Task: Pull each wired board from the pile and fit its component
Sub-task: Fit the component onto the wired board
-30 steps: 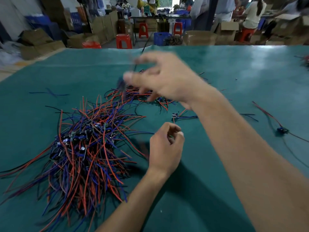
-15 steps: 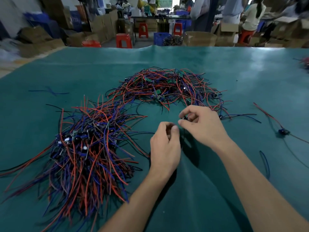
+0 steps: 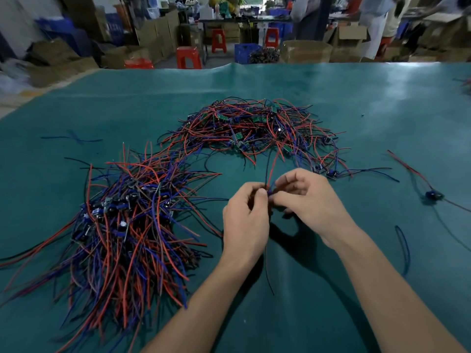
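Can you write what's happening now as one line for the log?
step: fitting part | left hand: pinches board | right hand: pinches same board | far pile: waiting | near pile: beside left hand

Small electronics assembly workshop / factory floor.

A wide desk (image 3: 356, 103) covered in green sheet is seen, piled with wired boards (image 3: 254, 128) in red and blue leads, a second heap (image 3: 122, 225) lying nearer. Behind it, stacked cardboard boxes (image 3: 305, 50), red plastic stools (image 3: 188, 57), blue crates (image 3: 246, 50) and other workers (image 3: 377, 26) at a far bench are visible, blurred.
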Action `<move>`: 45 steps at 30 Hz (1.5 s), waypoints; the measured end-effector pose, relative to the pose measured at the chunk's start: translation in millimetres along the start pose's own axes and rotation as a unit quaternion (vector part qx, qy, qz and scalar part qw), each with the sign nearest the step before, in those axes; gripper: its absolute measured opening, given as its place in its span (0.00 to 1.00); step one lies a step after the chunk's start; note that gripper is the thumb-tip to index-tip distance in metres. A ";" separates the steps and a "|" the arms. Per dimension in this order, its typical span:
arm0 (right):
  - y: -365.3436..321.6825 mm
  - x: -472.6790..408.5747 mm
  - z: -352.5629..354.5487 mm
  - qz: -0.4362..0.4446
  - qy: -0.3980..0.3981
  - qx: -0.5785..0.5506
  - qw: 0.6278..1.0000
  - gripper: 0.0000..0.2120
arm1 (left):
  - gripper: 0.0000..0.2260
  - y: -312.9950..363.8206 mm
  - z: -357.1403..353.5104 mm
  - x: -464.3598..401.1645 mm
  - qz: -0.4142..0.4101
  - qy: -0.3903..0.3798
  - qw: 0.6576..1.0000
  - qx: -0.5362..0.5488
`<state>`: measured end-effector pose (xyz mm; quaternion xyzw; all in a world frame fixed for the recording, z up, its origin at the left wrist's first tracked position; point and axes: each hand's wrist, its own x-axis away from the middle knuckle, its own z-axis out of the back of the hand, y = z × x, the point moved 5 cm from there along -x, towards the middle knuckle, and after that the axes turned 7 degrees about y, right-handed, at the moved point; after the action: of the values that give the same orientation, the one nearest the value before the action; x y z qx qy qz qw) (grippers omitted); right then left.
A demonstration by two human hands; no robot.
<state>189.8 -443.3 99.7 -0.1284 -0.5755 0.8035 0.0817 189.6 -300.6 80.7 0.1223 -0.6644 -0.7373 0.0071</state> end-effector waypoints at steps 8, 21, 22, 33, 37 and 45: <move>2.6 1.5 -4.0 -0.081 -0.030 -0.187 0.979 0.03 | 0.11 -0.1 -2.2 1.2 0.006 -0.029 1.000 0.006; -9.2 7.1 6.1 0.025 -0.199 -0.095 0.975 0.13 | 0.08 -5.8 1.2 -2.8 0.004 0.022 0.998 0.054; -8.0 10.5 3.3 0.022 -0.240 -0.062 0.968 0.13 | 0.08 -5.1 0.4 -2.0 0.000 0.016 0.999 0.051; 11.1 -3.8 3.2 -0.052 -0.058 -0.145 0.986 0.04 | 0.12 -3.5 -10.8 4.4 0.007 -0.072 0.994 0.085; 8.7 -5.7 4.4 -0.037 -0.062 -0.167 0.983 0.03 | 0.14 -5.0 -10.7 3.2 -0.001 -0.080 0.995 0.051; 7.6 -8.6 8.2 0.002 0.025 -0.121 0.992 0.06 | 0.14 -7.5 -12.2 2.9 0.007 -0.084 0.995 0.044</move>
<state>195.7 -455.7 96.0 -0.1584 -0.6658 0.7248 0.0788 190.2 -312.1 71.8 0.0555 -0.6956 -0.7146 -0.0488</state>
